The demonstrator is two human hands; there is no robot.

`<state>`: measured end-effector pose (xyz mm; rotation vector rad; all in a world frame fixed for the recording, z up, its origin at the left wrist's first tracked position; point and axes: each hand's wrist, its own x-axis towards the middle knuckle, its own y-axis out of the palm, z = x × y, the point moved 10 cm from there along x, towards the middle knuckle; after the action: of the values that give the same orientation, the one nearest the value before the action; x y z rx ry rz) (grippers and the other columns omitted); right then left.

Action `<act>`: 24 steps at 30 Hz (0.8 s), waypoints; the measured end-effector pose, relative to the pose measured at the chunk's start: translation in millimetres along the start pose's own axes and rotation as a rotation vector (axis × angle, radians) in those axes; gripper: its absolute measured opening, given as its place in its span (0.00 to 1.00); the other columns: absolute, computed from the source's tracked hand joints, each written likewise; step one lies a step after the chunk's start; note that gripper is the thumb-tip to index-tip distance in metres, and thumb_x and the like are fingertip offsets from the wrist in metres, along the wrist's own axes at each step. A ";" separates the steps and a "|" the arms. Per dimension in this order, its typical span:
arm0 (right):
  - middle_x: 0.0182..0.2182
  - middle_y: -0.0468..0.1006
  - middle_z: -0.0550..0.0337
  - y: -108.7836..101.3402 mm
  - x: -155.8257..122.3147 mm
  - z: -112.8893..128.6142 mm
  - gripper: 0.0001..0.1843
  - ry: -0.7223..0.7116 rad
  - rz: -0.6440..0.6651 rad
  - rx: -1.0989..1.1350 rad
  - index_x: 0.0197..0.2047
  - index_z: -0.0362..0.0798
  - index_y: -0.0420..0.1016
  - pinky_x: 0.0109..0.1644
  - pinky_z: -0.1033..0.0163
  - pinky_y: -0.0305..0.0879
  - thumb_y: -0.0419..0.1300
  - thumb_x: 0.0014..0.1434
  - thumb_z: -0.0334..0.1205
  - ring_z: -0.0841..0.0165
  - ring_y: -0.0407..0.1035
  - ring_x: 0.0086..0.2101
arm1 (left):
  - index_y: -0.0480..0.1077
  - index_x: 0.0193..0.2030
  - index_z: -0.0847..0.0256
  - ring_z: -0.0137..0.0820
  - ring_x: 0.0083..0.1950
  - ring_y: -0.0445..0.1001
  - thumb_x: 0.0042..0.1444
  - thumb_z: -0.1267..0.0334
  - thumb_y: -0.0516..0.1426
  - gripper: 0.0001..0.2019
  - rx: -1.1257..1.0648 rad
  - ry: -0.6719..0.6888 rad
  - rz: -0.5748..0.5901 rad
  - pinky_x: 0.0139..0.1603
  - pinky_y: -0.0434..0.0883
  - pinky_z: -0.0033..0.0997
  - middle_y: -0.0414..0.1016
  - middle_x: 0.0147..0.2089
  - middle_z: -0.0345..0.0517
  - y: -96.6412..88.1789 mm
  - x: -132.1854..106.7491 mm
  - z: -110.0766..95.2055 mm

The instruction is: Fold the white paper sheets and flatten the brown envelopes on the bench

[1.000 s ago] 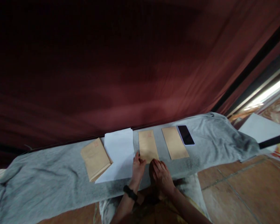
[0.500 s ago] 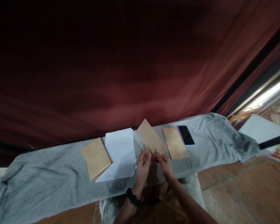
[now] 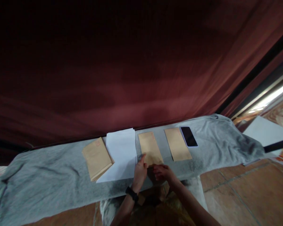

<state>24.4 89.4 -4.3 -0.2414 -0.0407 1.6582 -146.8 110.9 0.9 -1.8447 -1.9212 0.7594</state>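
A brown paper envelope (image 3: 151, 146) lies on the grey cloth in front of me, its long side pointing away. My left hand (image 3: 141, 171), with a black band on the wrist, grips the envelope's near left corner, one finger extended along its edge. At the near end is my right hand (image 3: 163, 172), fingers loosely bent and slightly apart, with nothing visible held. Whether its fingertips touch the paper is hard to see. A second brown envelope (image 3: 178, 144) lies flat to the right, beside a phone (image 3: 189, 137) with a dark screen.
White paper sheets (image 3: 121, 153) lie left of my hands, partly under a stack of brown envelopes (image 3: 97, 159). The grey cloth (image 3: 49, 175) covers a narrow surface. Behind it hangs a dark red curtain (image 3: 141, 94). Tiled floor (image 3: 235, 191) shows at the lower right.
The envelope was tilted and turned between both hands; now it lies flatter and straighter on the cloth. My right hand has released its pinch and moved slightly nearer to me.
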 end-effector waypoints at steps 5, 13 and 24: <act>0.57 0.77 0.49 -12.8 -16.2 33.5 0.23 -0.348 -0.020 -0.525 0.63 0.49 0.72 0.63 0.50 0.67 0.48 0.70 0.41 0.59 0.71 0.57 | 0.68 0.65 0.54 0.38 0.59 0.77 0.56 0.76 0.48 0.30 0.109 0.103 -0.022 0.61 0.74 0.43 0.78 0.58 0.46 -1.4 -0.9 -4.7; 0.70 0.59 0.51 10.0 -37.5 34.9 0.31 -0.635 0.020 -1.098 0.74 0.48 0.51 0.72 0.49 0.49 0.51 0.72 0.43 0.61 0.55 0.68 | 0.66 0.65 0.61 0.44 0.53 0.79 0.66 0.69 0.45 0.23 0.540 0.194 -0.079 0.54 0.76 0.44 0.78 0.56 0.57 2.6 -13.0 -31.3; 0.70 0.59 0.53 10.2 -37.7 39.5 0.31 -0.621 0.000 -1.103 0.74 0.49 0.51 0.72 0.48 0.50 0.51 0.72 0.44 0.60 0.57 0.67 | 0.52 0.74 0.63 0.41 0.77 0.50 0.66 0.60 0.47 0.30 0.602 0.471 -0.069 0.75 0.49 0.52 0.55 0.75 0.55 49.4 86.3 -65.7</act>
<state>10.3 55.8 37.6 -0.5315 -1.4343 1.5001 -74.3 204.7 13.8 -1.4124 -1.2711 0.7007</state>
